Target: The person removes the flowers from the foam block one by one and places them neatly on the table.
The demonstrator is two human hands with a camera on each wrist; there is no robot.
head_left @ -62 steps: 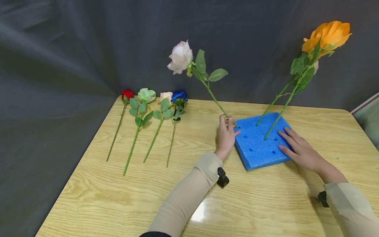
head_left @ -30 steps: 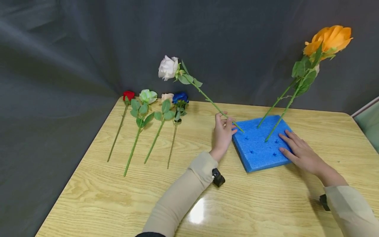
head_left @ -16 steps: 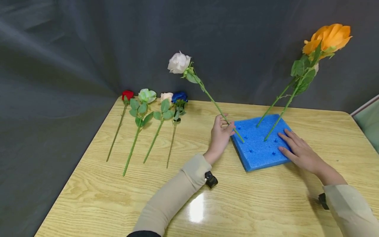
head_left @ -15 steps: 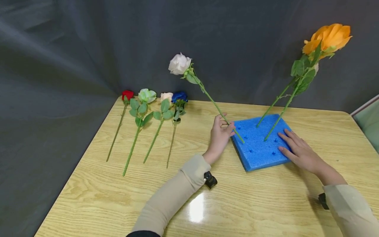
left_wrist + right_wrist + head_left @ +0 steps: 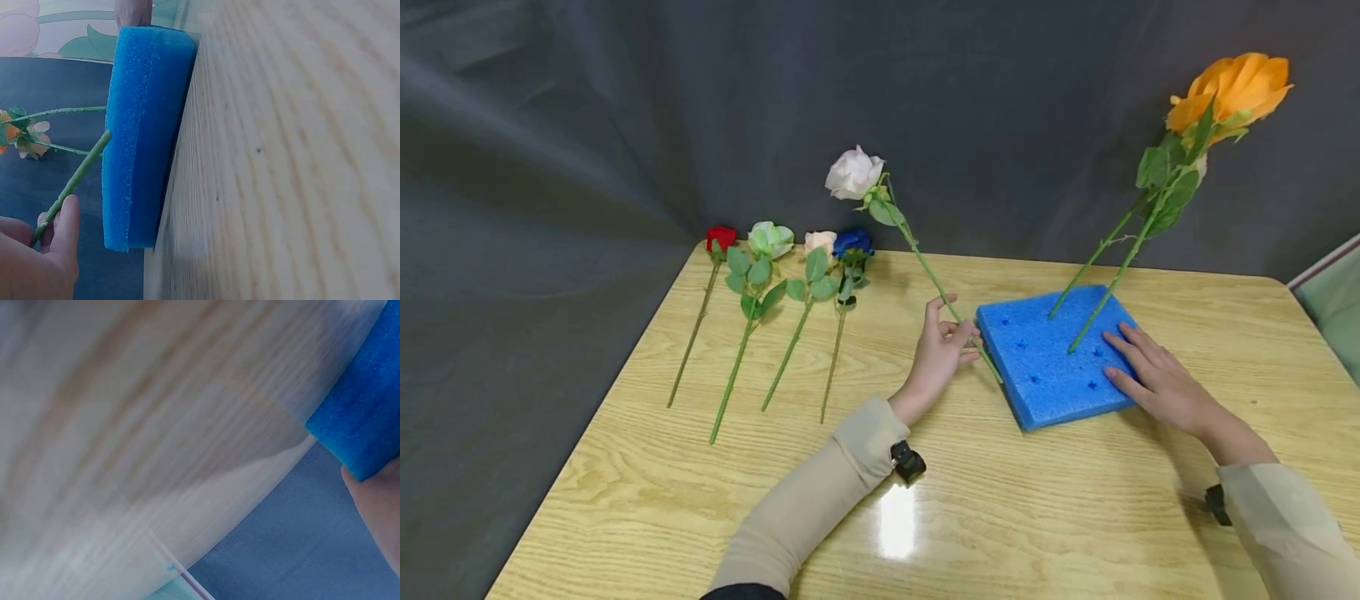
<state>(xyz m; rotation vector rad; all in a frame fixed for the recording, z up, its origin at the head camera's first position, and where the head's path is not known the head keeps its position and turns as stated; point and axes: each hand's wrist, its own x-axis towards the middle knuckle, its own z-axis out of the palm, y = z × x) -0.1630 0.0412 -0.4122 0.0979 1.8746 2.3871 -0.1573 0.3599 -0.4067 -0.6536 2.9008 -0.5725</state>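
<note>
In the head view, my left hand (image 5: pixel 934 357) pinches the lower stem of a white rose (image 5: pixel 853 173), whose bloom leans up and to the left. The stem's bare end is beside the left edge of a blue foam block (image 5: pixel 1051 387); in the left wrist view the stem (image 5: pixel 76 177) points at the foam's top face. My right hand (image 5: pixel 1165 385) rests on the block's right side with fingers spread. Upright in the foam stand an orange flower (image 5: pixel 1234 93) and a pale flower (image 5: pixel 1201 168) mostly hidden behind it. Several small star-shaped holes show in the foam.
On the left of the wooden table (image 5: pixel 647 500) lie a red rose (image 5: pixel 721 238), a green-white rose (image 5: pixel 771 240), a peach rose (image 5: pixel 820 242) and a blue rose (image 5: pixel 853 242), stems toward me. A dark cloth (image 5: pixel 760 100) hangs behind the table.
My left hand has drawn back to the left and toward me, bringing the white rose's stem end from over the foam to beside its left edge. My right hand has stayed in place.
</note>
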